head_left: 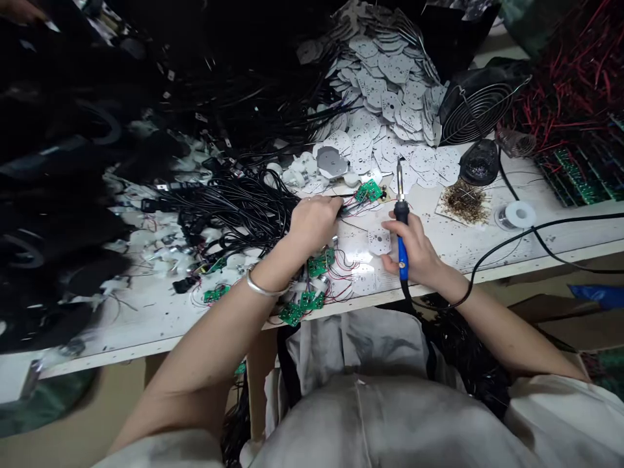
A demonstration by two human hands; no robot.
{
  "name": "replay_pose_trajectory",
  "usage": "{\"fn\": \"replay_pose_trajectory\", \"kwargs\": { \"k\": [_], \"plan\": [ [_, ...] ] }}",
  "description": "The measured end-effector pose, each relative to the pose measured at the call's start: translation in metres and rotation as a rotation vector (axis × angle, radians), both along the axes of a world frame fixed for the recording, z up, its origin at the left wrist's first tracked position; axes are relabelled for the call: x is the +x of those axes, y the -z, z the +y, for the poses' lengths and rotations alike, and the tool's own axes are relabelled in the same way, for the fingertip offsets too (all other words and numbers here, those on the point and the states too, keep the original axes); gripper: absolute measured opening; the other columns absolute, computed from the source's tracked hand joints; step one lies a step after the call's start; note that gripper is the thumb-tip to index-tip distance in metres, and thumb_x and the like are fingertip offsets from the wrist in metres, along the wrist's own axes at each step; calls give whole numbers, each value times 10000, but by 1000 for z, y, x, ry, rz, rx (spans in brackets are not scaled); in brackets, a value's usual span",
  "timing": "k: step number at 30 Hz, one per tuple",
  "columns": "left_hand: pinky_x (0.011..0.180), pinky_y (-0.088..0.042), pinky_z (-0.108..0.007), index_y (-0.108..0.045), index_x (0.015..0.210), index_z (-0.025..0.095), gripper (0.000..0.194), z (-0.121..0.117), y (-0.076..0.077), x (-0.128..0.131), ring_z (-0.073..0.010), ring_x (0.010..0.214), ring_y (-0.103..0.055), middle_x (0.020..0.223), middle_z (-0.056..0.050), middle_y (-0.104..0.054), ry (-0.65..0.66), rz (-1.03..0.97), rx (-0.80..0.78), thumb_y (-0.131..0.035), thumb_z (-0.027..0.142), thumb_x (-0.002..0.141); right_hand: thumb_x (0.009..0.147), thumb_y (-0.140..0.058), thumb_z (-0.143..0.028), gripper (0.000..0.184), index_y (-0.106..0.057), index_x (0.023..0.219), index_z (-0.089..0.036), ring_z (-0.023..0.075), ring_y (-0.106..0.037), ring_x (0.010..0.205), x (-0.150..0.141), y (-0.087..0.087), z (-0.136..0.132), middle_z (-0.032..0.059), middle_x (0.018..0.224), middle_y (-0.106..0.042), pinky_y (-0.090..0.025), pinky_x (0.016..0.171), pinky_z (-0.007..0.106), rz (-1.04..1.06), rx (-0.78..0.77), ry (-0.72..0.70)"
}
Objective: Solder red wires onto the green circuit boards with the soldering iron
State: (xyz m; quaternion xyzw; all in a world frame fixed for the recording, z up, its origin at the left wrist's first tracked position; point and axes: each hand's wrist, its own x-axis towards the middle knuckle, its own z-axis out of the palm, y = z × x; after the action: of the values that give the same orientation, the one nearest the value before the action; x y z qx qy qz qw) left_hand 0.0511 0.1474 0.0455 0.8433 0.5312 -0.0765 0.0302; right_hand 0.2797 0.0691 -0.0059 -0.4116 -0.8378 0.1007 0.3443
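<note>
My right hand is wrapped around a soldering iron with a blue handle, its metal tip pointing away from me. Between the thumb and fingertips of that hand is a small white plate with holes; whether they grip it, I cannot tell. My left hand is closed at the end of a bundle of black cables, its fingertips partly hidden. Thin coloured wires run from beside its fingers to a green circuit board. More green circuit boards with red wires lie below the left hand.
A tall heap of white plates stands at the back. To the right are a black fan, a tray of brown solder residue, a solder spool and red-wired boards. The iron's black cord crosses the table's front edge.
</note>
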Motion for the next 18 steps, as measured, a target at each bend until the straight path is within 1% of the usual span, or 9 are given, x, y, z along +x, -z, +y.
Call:
{"fn": "replay_pose_trajectory", "kwargs": {
  "k": [3, 7, 9, 10, 12, 13, 14, 16, 18],
  "plan": [
    [796, -496, -350, -617, 1276, 168, 458, 14, 1, -9, -262, 955, -669, 1089, -130, -713, 2, -45, -55, -478, 130, 842, 882, -552, -256, 589, -292, 1409, -222, 331, -555, 1194, -10, 10, -5, 176, 1284, -440, -618, 847, 443, -15, 46, -4],
    [733, -488, -287, -600, 1313, 165, 483, 29, -4, -20, -186, 786, -655, 915, -64, -723, -7, -270, -229, -555, 223, 835, 890, -503, -188, 586, -273, 1428, -223, 315, -604, 1121, -13, 17, -7, 197, 1322, -442, -632, 740, 400, -91, 40, 8],
    [733, -484, -281, -596, 1310, 154, 499, 30, -7, -21, -178, 792, -643, 923, -63, -719, 10, -298, -261, -584, 221, 815, 877, -481, -139, 591, -280, 1428, -212, 303, -632, 1050, -12, 18, -8, 209, 1331, -443, -628, 675, 378, -139, 61, 22],
    [760, -486, -294, -584, 1322, 153, 515, 28, -8, -20, -190, 845, -643, 978, -79, -717, 28, -277, -217, -588, 205, 809, 869, -470, -120, 592, -289, 1425, -210, 294, -644, 1005, -11, 19, -9, 211, 1327, -451, -624, 648, 372, -161, 71, 36],
    [841, -478, -343, -559, 1345, 156, 510, 19, -9, -17, -230, 982, -623, 1113, -121, -690, 91, -200, -36, -554, 171, 835, 867, -454, -105, 574, -315, 1414, -212, 277, -658, 918, -9, 20, -11, 211, 1322, -468, -617, 610, 369, -196, 69, 72],
    [873, -469, -369, -571, 1330, 169, 464, 13, -9, -14, -245, 1033, -606, 1156, -132, -672, 149, -162, 41, -516, 162, 869, 874, -451, -112, 557, -328, 1408, -213, 273, -660, 894, -8, 21, -13, 211, 1325, -473, -616, 600, 373, -207, 58, 88],
    [890, -461, -389, -605, 1284, 182, 403, 5, -9, -12, -254, 1055, -593, 1163, -135, -663, 215, -127, 79, -468, 160, 906, 884, -453, -124, 539, -339, 1403, -214, 273, -662, 887, -8, 21, -14, 213, 1333, -474, -617, 599, 377, -214, 43, 100],
    [878, -463, -401, -679, 1142, 190, 327, -9, -10, -7, -260, 1030, -588, 1100, -128, -666, 299, -62, 45, -409, 184, 956, 900, -461, -146, 518, -347, 1400, -220, 274, -665, 906, -6, 21, -16, 210, 1348, -469, -620, 609, 376, -219, 22, 111],
    [852, -480, -383, -698, 1069, 167, 261, -20, -9, -1, -266, 1018, -585, 1071, -127, -655, 284, -13, -57, -481, 246, 946, 901, -463, -141, 521, -348, 1401, -231, 265, -668, 926, -5, 21, -17, 200, 1354, -464, -622, 618, 358, -217, 31, 113]
  ]
}}
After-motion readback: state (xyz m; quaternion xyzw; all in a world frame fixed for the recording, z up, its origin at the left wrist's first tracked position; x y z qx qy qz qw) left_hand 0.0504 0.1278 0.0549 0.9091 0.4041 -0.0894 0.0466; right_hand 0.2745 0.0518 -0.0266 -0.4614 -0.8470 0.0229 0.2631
